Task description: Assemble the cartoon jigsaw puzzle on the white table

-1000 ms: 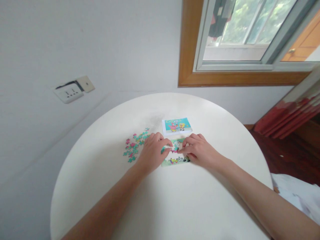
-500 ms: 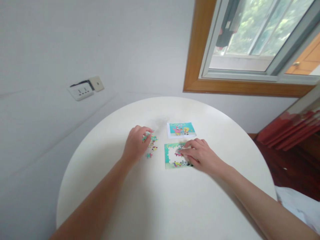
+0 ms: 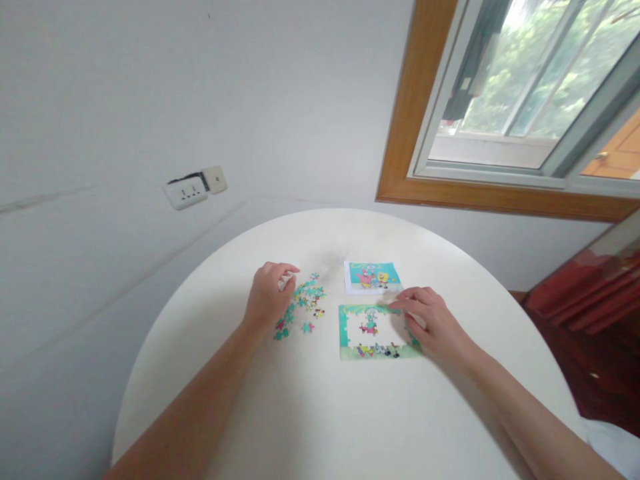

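A jigsaw puzzle [image 3: 350,352] lies on the white table, its border joined and a few pieces placed inside around a blank white middle. Over its right edge rests my right hand [image 3: 430,321], fingers apart and holding nothing that shows. Left of the puzzle is a pile of loose pieces [image 3: 301,300], mostly teal with some pink and yellow. Beside that pile's left edge my left hand [image 3: 273,293] is curved, thumb and fingers apart, with nothing visible between them. A reference picture [image 3: 373,277] with cartoon figures lies just behind the puzzle.
The round white table [image 3: 320,413] stands against a pale wall holding a socket [image 3: 187,192]. A wood-framed window [image 3: 480,200] is at the upper right, and a red curtain [image 3: 585,280] hangs at the right.
My right hand has moved right, off the puzzle's middle, uncovering the inner pieces. My left hand has shifted off the pile, so more loose pieces show. The view has shifted slightly.
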Action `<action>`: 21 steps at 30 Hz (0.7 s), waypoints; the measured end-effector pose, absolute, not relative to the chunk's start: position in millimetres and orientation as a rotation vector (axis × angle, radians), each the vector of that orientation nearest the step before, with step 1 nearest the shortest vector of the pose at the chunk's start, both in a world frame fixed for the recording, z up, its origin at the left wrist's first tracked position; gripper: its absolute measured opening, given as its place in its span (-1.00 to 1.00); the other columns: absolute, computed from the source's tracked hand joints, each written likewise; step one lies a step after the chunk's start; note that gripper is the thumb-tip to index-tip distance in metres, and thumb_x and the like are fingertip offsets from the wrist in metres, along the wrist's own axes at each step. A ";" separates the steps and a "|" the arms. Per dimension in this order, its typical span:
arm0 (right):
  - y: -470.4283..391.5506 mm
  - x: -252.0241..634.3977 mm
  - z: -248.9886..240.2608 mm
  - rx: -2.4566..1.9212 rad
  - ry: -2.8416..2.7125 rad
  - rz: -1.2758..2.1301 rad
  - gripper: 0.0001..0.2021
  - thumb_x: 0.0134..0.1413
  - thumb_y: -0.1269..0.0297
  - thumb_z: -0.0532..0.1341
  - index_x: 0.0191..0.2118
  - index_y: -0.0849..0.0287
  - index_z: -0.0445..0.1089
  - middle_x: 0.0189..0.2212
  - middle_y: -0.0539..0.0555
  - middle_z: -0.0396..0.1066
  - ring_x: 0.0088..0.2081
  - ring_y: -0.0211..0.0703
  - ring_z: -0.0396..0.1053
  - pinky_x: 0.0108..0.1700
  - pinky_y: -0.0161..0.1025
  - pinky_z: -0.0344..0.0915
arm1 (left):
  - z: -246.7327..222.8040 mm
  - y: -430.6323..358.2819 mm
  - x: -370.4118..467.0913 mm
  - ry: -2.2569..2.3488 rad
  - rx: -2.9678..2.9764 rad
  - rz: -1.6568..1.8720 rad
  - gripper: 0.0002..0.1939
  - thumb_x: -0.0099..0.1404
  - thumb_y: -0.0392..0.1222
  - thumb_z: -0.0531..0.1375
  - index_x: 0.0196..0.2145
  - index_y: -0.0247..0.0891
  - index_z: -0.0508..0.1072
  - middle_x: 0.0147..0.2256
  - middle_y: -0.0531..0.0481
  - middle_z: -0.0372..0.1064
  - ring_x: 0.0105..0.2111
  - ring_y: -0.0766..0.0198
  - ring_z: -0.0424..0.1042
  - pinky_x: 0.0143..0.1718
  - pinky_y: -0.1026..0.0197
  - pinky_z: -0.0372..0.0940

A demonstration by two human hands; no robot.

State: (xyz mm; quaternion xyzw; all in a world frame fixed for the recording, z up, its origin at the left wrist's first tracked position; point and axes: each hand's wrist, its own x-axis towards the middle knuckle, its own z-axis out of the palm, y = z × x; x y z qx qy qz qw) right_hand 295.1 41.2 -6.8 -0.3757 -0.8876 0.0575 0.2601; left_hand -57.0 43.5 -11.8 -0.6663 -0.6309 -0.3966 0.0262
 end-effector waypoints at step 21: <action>48.3 299.0 -10.0 -1.028 -2.304 0.320 -0.68 0.10 0.45 0.05 -0.16 0.06 0.51 -0.17 0.13 0.41 -0.11 0.00 0.33 -0.06 0.01 0.30 | -23.0 48.4 -74.1 -1.998 -2.165 -0.972 -0.71 0.22 -0.23 0.07 -0.22 -0.16 0.56 -0.27 -0.09 0.38 -0.18 0.10 0.34 -0.03 -0.02 0.19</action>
